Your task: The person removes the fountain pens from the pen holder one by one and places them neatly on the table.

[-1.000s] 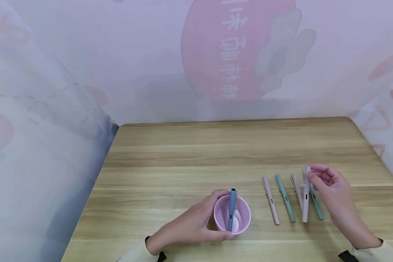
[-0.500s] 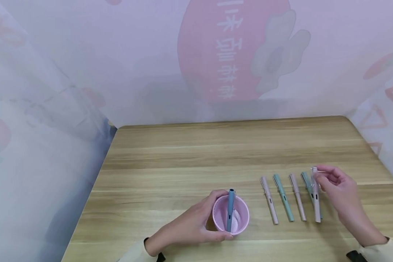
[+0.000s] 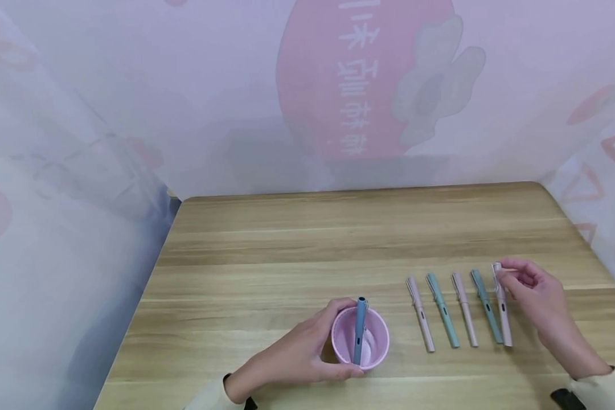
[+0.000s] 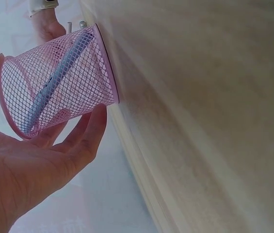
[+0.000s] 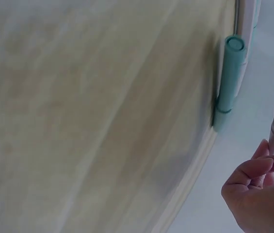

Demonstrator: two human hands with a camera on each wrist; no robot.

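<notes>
— Five pens lie in a row near the table's (image 3: 297, 239) right edge in the head view; the right hand (image 3: 535, 299) pinches the top of the outermost pink pen (image 3: 503, 310). It looks like the picking-up step; next comes a firm lift clear of the teal pen (image 3: 486, 306).

— And the left wrist view?

— The left hand (image 4: 35, 165) curls round the pink mesh cup (image 4: 54, 80), near the front edge, with a blue pen (image 4: 54, 82) inside.

— Right wrist view?

— Fingers (image 5: 248, 172) pinch the pink pen. Backdrop writing (image 3: 357, 77) is unreadable to me.
</notes>
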